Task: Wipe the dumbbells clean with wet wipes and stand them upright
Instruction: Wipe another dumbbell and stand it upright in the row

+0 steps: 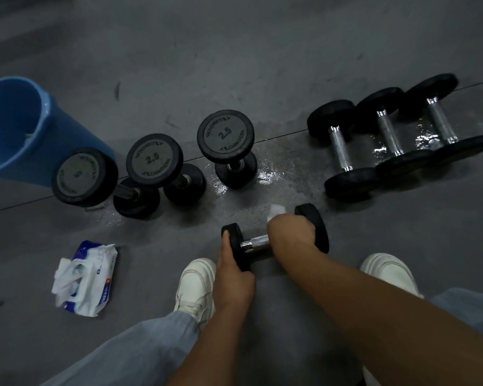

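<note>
Dumbbell (255,242) lies on its side just beyond my left shoe (195,285). Left hand (232,257) grips one head; right hand (290,232) wraps a wet wipe (276,209) round the handle. Risk: wet floor (262,176) beyond the shoe, so the dumbbell may slide when I upend it.

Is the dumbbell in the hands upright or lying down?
Lying down: the dumbbell has a level handle; left hand grips one end, right hand the handle.

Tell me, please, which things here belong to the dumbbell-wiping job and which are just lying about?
Job in hand:
held dumbbell, gripped by the left hand
wet wipe in the right hand
three lying dumbbells
three upright dumbbells
wipes pack

Lying about:
blue bin, perhaps for used wipes
white shoes
</note>
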Tool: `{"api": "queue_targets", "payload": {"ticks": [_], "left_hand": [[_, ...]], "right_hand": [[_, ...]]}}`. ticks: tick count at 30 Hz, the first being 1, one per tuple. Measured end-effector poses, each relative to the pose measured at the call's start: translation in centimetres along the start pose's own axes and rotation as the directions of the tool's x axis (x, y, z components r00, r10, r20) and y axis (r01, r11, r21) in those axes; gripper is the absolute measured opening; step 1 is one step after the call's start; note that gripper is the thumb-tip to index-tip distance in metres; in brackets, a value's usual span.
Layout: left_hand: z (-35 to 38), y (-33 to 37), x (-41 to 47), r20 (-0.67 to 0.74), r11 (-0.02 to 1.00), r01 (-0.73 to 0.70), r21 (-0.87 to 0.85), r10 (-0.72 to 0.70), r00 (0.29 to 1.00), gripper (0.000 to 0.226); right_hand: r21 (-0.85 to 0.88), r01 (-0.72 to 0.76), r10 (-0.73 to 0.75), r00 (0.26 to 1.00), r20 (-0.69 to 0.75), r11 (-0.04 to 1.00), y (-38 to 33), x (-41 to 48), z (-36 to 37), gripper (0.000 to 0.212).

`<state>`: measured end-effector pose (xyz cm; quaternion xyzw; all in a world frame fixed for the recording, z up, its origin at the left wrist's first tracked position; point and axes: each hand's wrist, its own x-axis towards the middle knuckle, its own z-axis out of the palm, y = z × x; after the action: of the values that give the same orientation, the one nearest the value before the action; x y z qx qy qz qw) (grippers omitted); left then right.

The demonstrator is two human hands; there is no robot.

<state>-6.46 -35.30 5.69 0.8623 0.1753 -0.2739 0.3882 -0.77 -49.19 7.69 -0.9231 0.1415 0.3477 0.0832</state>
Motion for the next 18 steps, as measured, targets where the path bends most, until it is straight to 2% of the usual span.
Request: {"api": "queue_targets", "payload": {"ticks": [3,5,6,8,11,13,14,15,16,18], "left_hand": [[0.0,0.0,0.0,0.006,1.0,0.007,-0.004,-0.007,1.0,0.103],[0.0,0.0,0.0,0.005,1.0,0.001,-0.01,-0.001,1.0,0.103],[0.0,0.0,0.0,0.002,1.0,0.001,-0.011,-0.001,1.0,0.103],[0.0,0.0,-0.1,-0.002,1.0,0.008,-0.017,-0.008,1.0,0.103],[-0.2,0.1,-0.1,0.021,0.999,-0.001,-0.053,0.002,1.0,0.101],[-0.5,0.4,-0.3,0.042,0.999,-0.001,-0.054,0.003,0.999,0.1],[-0.6,0.5,-0.3,0.052,0.999,0.014,-0.053,-0.011,0.999,0.1],[-0.7,0.6,-0.4,0.064,0.998,0.026,-0.056,-0.022,0.998,0.099],[-0.8,0.6,-0.5,0.077,0.998,0.033,-0.058,-0.028,0.997,0.099],[-1.1,0.3,-1.0,0.093,0.997,0.02,-0.071,-0.013,0.996,0.099]], "right_hand": [[0.18,0.003,-0.003,1.0,0.003,0.984,0.4,-0.2,0.2,0.03],[0.264,0.018,-0.003,0.998,-0.055,0.964,0.4,-0.4,0.7,0.024],[0.295,-0.03,0.048,0.997,-0.053,0.955,0.4,-0.4,1.1,0.024],[0.337,-0.076,0.074,0.997,0.019,0.938,-0.3,-1.1,1.7,0.031],[0.337,0.114,-0.146,0.987,0.071,0.935,-1.6,-3.1,2.6,0.035],[0.352,0.093,-0.125,0.99,0.067,0.931,-0.8,-3.1,3.5,0.044],[0.317,0.032,-0.048,0.998,0.042,0.948,-0.1,-2.5,4.4,0.044],[0.241,0.042,-0.049,0.999,0.023,0.97,0.3,-2.2,4.6,0.045],[0.236,0.037,-0.047,0.998,0.035,0.971,0.5,-2.2,4.8,0.048],[0.323,0.072,-0.085,0.996,0.027,0.944,0.6,-2.6,4.6,0.048]]}}
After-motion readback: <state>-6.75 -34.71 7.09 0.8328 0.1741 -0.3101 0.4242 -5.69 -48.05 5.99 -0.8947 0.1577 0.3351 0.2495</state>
